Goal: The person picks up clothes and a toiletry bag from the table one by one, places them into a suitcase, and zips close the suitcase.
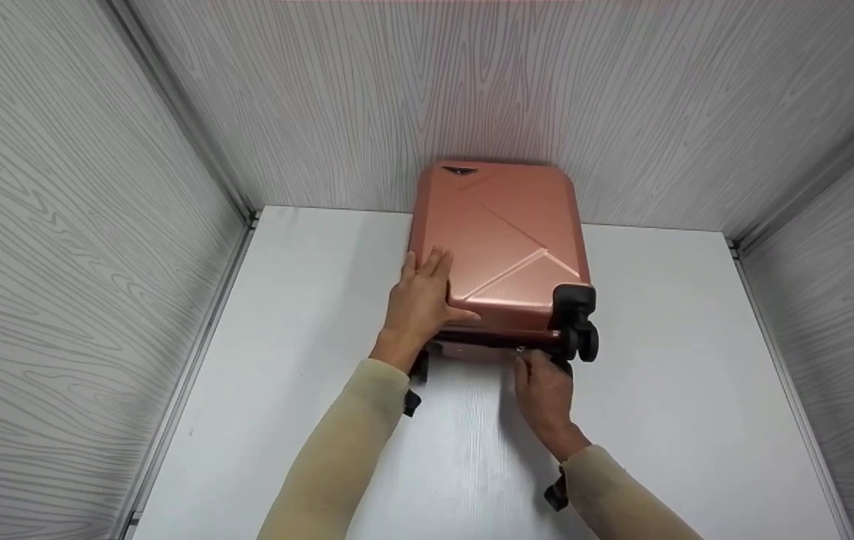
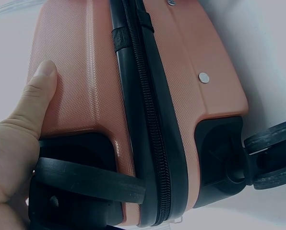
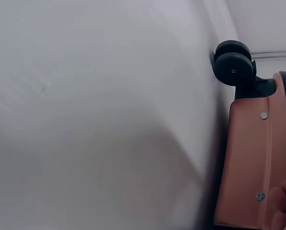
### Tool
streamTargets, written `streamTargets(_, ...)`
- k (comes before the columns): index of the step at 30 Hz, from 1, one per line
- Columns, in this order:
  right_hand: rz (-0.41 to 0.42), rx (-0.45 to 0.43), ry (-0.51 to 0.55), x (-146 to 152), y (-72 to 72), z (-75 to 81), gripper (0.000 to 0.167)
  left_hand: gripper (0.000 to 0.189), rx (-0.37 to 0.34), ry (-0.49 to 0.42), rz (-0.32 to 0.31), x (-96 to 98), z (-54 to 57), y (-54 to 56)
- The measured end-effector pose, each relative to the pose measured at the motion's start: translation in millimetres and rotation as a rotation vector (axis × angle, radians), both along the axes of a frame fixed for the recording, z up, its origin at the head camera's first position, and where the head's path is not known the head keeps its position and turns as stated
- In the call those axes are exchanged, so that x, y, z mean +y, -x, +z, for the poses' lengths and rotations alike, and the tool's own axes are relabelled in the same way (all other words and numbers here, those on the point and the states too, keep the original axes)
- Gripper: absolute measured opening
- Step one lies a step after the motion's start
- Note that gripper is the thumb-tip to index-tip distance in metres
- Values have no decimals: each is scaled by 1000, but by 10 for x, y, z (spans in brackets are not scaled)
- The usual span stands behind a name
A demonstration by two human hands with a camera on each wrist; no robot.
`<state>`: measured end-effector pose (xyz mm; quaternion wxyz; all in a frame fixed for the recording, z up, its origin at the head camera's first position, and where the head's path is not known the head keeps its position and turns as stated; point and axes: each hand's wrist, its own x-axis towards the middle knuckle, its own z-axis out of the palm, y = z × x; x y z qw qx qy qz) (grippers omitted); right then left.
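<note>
A rose-pink hard-shell suitcase (image 1: pixel 502 217) lies flat, its wheeled end toward me. My left hand (image 1: pixel 418 300) rests on its near left corner, fingers spread over the upper shell. In the left wrist view the thumb (image 2: pixel 40 93) lies straight along the end face, beside a black wheel (image 2: pixel 90 179). A black zipper (image 2: pixel 150 105) runs along the seam between the shells. Below the seam, near the right wheels, my right hand (image 1: pixel 545 394) has curled fingers at the zipper and seems to pinch its pull, mostly hidden. Only its fingertips (image 3: pixel 282 203) show in the right wrist view.
The suitcase lies on a white tabletop (image 1: pixel 307 300), its far end close to the grey wood-grain back panel (image 1: pixel 322 97). Similar panels rise at left and right. Black double wheels (image 1: pixel 581 330) jut out from the near right corner.
</note>
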<state>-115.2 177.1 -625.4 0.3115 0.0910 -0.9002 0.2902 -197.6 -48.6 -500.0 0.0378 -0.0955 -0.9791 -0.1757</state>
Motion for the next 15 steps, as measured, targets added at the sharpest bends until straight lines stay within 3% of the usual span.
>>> streamTargets(9,13,-13,-33,-34,12,0,14,125,-6,-1,0,0,6,1)
streamTargets(15,68,-9,-64,-67,35,40,15,125,-8,-4,2,-1,10,-1)
